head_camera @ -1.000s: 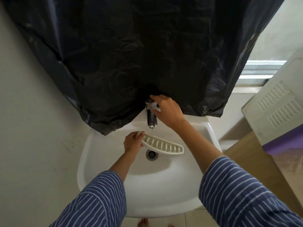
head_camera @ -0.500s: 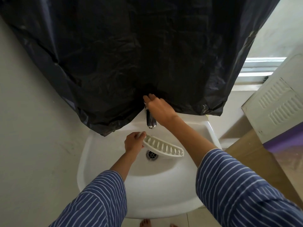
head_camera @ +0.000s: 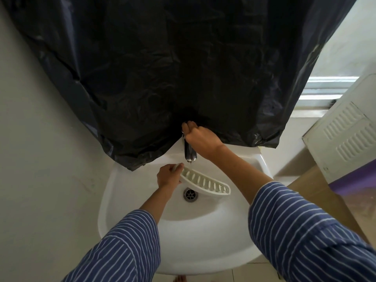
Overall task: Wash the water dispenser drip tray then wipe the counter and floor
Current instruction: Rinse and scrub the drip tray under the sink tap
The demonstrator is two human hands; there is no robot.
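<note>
1. Left hand (head_camera: 168,177) pinches the white slotted plastic drip tray (head_camera: 205,183) by its end, over the white ceramic sink (head_camera: 203,237).
2. Right hand (head_camera: 200,139), at the tray's twelve o'clock, closes on the chrome tap (head_camera: 190,153); water trickles.

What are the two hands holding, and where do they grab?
The left hand holds the white drip tray by its left end, over the sink. The right hand grips the top of the tap.

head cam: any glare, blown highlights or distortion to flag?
Head view: window at right blown out; black plastic sheet underexposed, faint sheen only; wide-angle bends the sink rim and walls; sleeves near the lens soft; tray and tap sharp.
</note>
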